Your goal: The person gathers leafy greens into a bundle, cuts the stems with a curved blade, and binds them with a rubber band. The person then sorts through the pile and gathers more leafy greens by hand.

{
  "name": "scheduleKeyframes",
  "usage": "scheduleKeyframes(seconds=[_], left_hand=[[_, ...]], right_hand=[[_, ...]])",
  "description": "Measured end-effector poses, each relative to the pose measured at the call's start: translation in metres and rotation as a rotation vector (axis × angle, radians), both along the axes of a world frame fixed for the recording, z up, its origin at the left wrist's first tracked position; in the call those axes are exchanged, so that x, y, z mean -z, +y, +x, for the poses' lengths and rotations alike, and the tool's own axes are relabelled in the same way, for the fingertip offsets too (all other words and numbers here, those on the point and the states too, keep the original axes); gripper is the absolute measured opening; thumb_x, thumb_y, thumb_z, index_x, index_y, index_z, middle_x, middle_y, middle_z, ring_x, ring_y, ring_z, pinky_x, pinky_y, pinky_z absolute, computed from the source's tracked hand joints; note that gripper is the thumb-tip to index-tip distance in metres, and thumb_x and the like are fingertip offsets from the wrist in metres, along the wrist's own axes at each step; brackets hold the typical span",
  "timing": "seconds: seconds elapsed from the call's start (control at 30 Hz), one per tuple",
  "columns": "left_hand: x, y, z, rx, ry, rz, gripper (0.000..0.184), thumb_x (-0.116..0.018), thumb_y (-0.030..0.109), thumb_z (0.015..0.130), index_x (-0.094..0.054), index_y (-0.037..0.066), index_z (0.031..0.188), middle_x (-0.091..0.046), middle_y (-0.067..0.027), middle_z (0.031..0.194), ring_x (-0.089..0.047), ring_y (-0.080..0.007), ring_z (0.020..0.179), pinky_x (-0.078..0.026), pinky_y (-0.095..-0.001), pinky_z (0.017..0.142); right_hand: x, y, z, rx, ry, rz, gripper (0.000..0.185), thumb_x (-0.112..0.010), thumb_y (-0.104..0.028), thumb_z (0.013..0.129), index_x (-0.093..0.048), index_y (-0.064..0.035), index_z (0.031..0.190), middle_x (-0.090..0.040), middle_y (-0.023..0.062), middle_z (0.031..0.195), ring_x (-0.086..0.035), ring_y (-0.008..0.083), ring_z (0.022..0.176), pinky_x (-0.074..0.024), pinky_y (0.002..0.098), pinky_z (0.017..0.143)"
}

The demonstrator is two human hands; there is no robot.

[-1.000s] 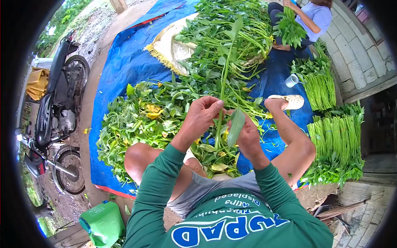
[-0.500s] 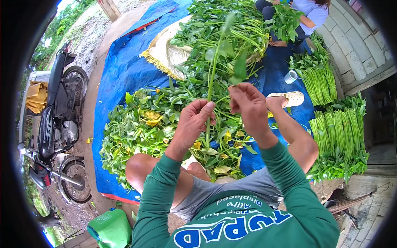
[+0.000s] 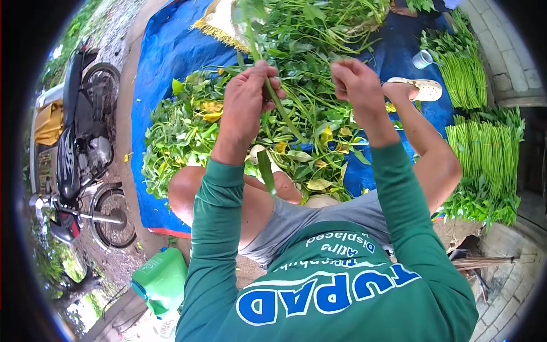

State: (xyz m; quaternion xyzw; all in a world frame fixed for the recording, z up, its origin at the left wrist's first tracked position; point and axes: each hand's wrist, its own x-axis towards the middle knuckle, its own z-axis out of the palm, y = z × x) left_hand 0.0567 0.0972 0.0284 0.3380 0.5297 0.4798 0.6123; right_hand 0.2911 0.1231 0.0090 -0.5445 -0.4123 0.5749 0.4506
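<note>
1. Head view: the left hand (image 3: 248,94), left of the upper centre of the frame, is clamped on a green stem (image 3: 277,102) between thumb and fingers.
2. The stem slants from a blurred, leafy top at the upper edge down to its bare lower end near the middle of the frame.
3. The right hand (image 3: 359,85), upper right of centre, is well apart from the left, with its fingers curled; I cannot tell whether it pinches anything.
4. A single leaf (image 3: 265,171) shows below the left hand, over the left leg; whether it lies there or is in the air is unclear.
5. Beyond the hands, a heap of loose leaves (image 3: 182,128), some yellow, covers part of the blue tarp (image 3: 165,51).
6. At top centre is a pile of long-stemmed greens (image 3: 319,34), with a yellow-fringed sack (image 3: 227,21) beside it.
7. At right are an upper stack of bundles (image 3: 464,74) and a lower stack of bundles (image 3: 484,148); a cup (image 3: 422,59) and a clogged foot (image 3: 419,89) are near the upper one.
8. A motorcycle (image 3: 69,162) stands at far left, above a green container (image 3: 162,279).
</note>
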Motion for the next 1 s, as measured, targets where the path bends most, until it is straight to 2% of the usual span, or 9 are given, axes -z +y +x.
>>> scheduleKeyframes(seconds=[0.17,0.37,0.47,0.7,0.73,0.83,0.87,0.97,1.0], left_hand=[[0.012,0.011,-0.019,-0.109,-0.199,0.033,0.035,-0.059,0.04,0.113,-0.068,0.007,0.114,-0.071,-0.0008,0.087,-0.072,-0.0133,0.074,-0.05,-0.0216,0.053],[0.017,0.013,-0.035,-0.122,-0.289,0.005,0.037,-0.06,0.04,0.112,-0.067,0.005,0.117,-0.069,-0.0005,0.088,-0.069,-0.0143,0.075,-0.047,-0.0257,0.058],[0.016,0.013,-0.042,-0.148,-0.315,0.016,0.035,-0.059,0.039,0.113,-0.066,0.004,0.118,-0.068,-0.0008,0.088,-0.067,-0.0144,0.076,-0.046,-0.0247,0.058],[0.012,0.007,-0.04,-0.136,-0.22,0.064,0.032,-0.058,0.039,0.113,-0.066,0.008,0.112,-0.066,0.0015,0.082,-0.066,-0.0124,0.07,-0.044,-0.0231,0.055],[0.009,0.005,-0.037,-0.126,-0.157,0.064,0.031,-0.058,0.039,0.113,-0.066,0.008,0.111,-0.065,0.0018,0.081,-0.065,-0.0122,0.068,-0.043,-0.0228,0.054],[0.014,0.001,-0.027,-0.095,-0.092,0.079,0.03,-0.058,0.037,0.113,-0.065,0.008,0.108,-0.062,0.0013,0.079,-0.062,-0.012,0.067,-0.044,-0.0232,0.056],[0.016,0.003,-0.028,-0.128,-0.115,0.098,0.031,-0.058,0.036,0.113,-0.065,0.007,0.106,-0.061,0.0004,0.081,-0.061,-0.0123,0.071,-0.045,-0.0244,0.059],[0.004,0.016,-0.05,-0.291,-0.187,0.138,0.03,-0.058,0.034,0.114,-0.063,0.005,0.107,-0.06,-0.0013,0.082,-0.059,-0.015,0.075,-0.048,-0.0276,0.065],[-0.002,0.019,-0.052,-0.324,-0.218,0.139,0.03,-0.058,0.034,0.114,-0.063,0.005,0.108,-0.06,-0.0014,0.083,-0.06,-0.0157,0.075,-0.047,-0.0277,0.065]], right_hand=[[0.03,-0.066,0.005,-0.347,0.03,0.066,0.026,-0.068,-0.008,0.102,-0.073,-0.0031,0.127,-0.073,0.0036,0.121,-0.068,0.0101,0.105,-0.0571,0.0301,0.093],[0.053,-0.087,0.007,-0.512,0.115,-0.096,0.031,-0.07,-0.006,0.102,-0.071,-0.0008,0.132,-0.076,0.0054,0.117,-0.069,0.0123,0.104,-0.056,0.0285,0.096],[0.055,-0.093,0.01,-0.544,0.235,-0.097,0.029,-0.07,-0.008,0.103,-0.072,-0.0002,0.131,-0.077,0.0055,0.112,-0.069,0.0105,0.097,-0.0569,0.0266,0.089],[0.033,-0.101,0.004,-0.579,0.072,-0.153,0.02,-0.067,-0.011,0.1,-0.079,0.0006,0.112,-0.076,0.0003,0.091,-0.065,0.0054,0.08,-0.0522,0.0262,0.068],[0.031,-0.102,-0.007,-0.567,0.004,-0.056,0.024,-0.065,-0.018,0.098,-0.079,0.0006,0.105,-0.073,0.0034,0.078,-0.062,0.0091,0.07,-0.0493,0.0334,0.062],[0.011,-0.099,-0.011,-1.002,-0.434,0.018,0.031,-0.062,-0.026,0.093,-0.079,-0.0006,0.098,-0.073,0.0144,0.075,-0.066,0.0238,0.064,-0.0505,0.0424,0.063],[0.016,-0.104,-0.014,-1.219,-0.728,0.166,0.036,-0.06,-0.031,0.088,-0.078,-0.0018,0.096,-0.071,0.0231,0.077,-0.067,0.0387,0.066,-0.0527,0.0472,0.066],[0.06,-0.136,-0.014,-1.386,-0.623,0.056,0.035,-0.06,-0.03,0.085,-0.079,-0.0021,0.093,-0.072,0.0256,0.084,-0.067,0.0451,0.075,-0.0541,0.0487,0.071],[0.087,-0.137,-0.014,-1.387,-0.536,0.099,0.033,-0.063,-0.027,0.093,-0.08,-0.0028,0.107,-0.077,0.0177,0.092,-0.071,0.0341,0.079,-0.0545,0.0423,0.072]])
